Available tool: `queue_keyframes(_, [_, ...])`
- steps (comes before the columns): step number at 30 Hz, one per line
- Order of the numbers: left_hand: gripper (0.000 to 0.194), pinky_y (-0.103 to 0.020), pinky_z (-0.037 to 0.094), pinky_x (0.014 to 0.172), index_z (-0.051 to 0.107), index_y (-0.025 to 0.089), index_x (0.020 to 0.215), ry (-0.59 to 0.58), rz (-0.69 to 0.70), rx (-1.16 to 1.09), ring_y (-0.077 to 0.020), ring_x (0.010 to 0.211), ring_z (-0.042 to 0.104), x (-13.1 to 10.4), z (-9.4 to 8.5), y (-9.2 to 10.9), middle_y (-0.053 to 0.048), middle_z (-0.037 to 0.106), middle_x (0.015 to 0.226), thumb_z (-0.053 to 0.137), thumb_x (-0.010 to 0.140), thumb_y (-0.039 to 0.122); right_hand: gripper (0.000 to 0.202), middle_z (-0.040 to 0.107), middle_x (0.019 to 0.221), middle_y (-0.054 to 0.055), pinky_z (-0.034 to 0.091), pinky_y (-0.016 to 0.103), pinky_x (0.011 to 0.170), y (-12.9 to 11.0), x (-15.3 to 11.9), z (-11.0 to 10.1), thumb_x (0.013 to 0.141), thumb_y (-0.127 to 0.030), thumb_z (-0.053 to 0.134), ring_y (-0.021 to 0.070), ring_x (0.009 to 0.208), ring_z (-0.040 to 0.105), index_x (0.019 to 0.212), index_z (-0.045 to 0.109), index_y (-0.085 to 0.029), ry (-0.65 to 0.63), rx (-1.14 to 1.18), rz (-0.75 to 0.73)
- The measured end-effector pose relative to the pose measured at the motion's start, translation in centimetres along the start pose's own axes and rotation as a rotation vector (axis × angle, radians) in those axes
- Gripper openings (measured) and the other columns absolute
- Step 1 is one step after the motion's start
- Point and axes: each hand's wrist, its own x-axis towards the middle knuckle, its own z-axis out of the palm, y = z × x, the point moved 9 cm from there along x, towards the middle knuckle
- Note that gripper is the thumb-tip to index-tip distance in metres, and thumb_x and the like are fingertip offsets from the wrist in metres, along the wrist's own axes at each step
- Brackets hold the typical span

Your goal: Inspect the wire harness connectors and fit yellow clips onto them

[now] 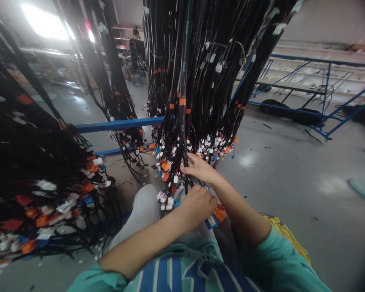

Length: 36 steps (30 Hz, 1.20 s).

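Long black wire harnesses [182, 73] hang in front of me, banded with orange tape, their lower ends full of white, orange and blue connectors. My right hand [199, 168] reaches in from the right, thumb and fingers around a black cable branch at the bottom of the middle bundle. Nearer my lap, my left hand [199, 202] is closed, its fingers curled around wires whose grip is mostly hidden. Orange connectors [220, 213] and a blue connector [211, 222] stick out just right of it. White connectors [166, 201] hang left of my left hand.
A blue rail [118, 124] runs behind the bundles. More harnesses [42, 162] hang at the left. A blue metal frame [325, 93] stands at the right, with shelves beyond. A person [136, 36] is far back. Yellow patterned material [287, 237] lies beside my right arm.
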Motion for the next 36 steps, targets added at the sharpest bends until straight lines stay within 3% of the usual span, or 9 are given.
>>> queue_keyframes(5, [0.021,-0.037,0.036,0.095,0.059,0.016,0.099,0.235,-0.123,0.089,-0.0193,0.103,0.053,-1.8,-0.8,-1.1,-0.008,0.06,0.106,0.041,0.087,0.018,0.027,0.058,0.083,-0.001,0.047,0.023,0.051,0.4,0.1,0.4,0.058,-0.017,0.056,0.0115,0.065,0.054,0.085,0.052,-0.019,0.032,-0.038,0.037])
queue_keyframes(11, [0.035,-0.047,0.035,0.096,0.054,0.02,0.114,0.347,-0.3,0.032,-0.0254,0.113,0.046,-6.4,-0.5,-4.1,-0.012,0.055,0.114,0.045,0.081,0.011,0.025,0.059,0.083,-0.001,0.049,0.022,0.052,0.6,0.1,-0.8,0.057,-0.016,0.056,0.0121,0.069,0.057,0.082,0.054,-0.018,0.066,-0.059,0.025])
queue_keyframes(14, [0.038,-0.045,0.039,0.093,0.049,0.018,0.119,0.385,-0.423,-0.187,-0.0245,0.113,0.046,-8.8,-0.4,-8.2,-0.015,0.051,0.118,0.044,0.082,0.015,0.032,0.062,0.087,0.001,0.048,0.02,0.047,0.9,-0.2,-1.1,0.057,-0.016,0.057,0.0124,0.067,0.059,0.088,0.057,-0.019,0.069,-0.006,0.076])
queue_keyframes(17, [0.041,-0.044,0.036,0.097,0.045,0.011,0.119,0.51,-0.714,-0.464,-0.0242,0.114,0.045,-10.5,-0.8,-14.4,-0.017,0.05,0.119,0.046,0.083,0.031,0.039,0.064,0.091,0.002,0.048,0.019,0.045,0.7,-0.7,-0.6,0.056,-0.015,0.058,0.0123,0.067,0.06,0.094,0.058,-0.019,0.01,0.079,0.122])
queue_keyframes(20, [0.056,-0.042,0.037,0.097,0.048,0.011,0.116,0.426,-0.767,-0.928,-0.0247,0.113,0.047,-8.3,0.6,-17.5,-0.016,0.053,0.118,0.054,0.075,0.049,0.042,0.064,0.093,0.003,0.049,0.019,0.046,0.2,-1.2,0.7,0.056,-0.013,0.059,0.0132,0.069,0.062,0.098,0.059,-0.018,-0.101,0.153,0.144])
queue_keyframes(25, [0.071,-0.042,0.05,0.073,0.055,0.009,0.104,-0.129,-0.582,-1.926,-0.0275,0.085,0.063,-3.3,4.6,-12.0,-0.015,0.065,0.09,0.059,0.061,0.066,0.031,0.064,0.079,0.0,0.048,0.02,0.044,-0.1,-1.9,-0.1,0.056,-0.012,0.06,0.0099,0.054,0.058,0.087,0.06,-0.017,-0.045,0.133,0.108])
queue_keyframes(29, [0.046,-0.038,0.052,0.066,0.055,0.01,0.101,-0.127,-0.654,-2.159,-0.0228,0.073,0.065,-3.4,5.0,-10.1,-0.012,0.067,0.08,0.065,0.07,0.043,0.028,0.064,0.085,-0.001,0.05,0.023,0.05,0.1,-2.3,-2.6,0.061,-0.015,0.058,0.0105,0.057,0.058,0.088,0.061,-0.02,0.135,-0.041,0.022])
queue_keyframes(32, [0.031,-0.034,0.053,0.065,0.056,0.011,0.096,-0.124,-0.778,-2.177,-0.0201,0.067,0.065,-3.9,4.8,-9.9,-0.008,0.066,0.072,0.065,0.073,0.029,0.039,0.064,0.095,0.001,0.053,0.031,0.07,0.2,-2.3,-3.7,0.067,-0.019,0.055,0.0163,0.077,0.063,0.106,0.059,-0.023,0.202,-0.232,-0.076])
queue_keyframes(36, [0.015,-0.034,0.052,0.063,0.057,0.01,0.083,-0.167,-0.929,-2.245,-0.0175,0.06,0.064,-4.2,4.2,-9.1,-0.006,0.064,0.064,0.053,0.082,0.025,0.04,0.062,0.113,0.002,0.039,0.039,0.098,0.4,-2.0,-5.0,0.073,-0.024,0.054,0.021,0.109,0.054,0.113,0.058,-0.025,0.322,-0.465,-0.245])
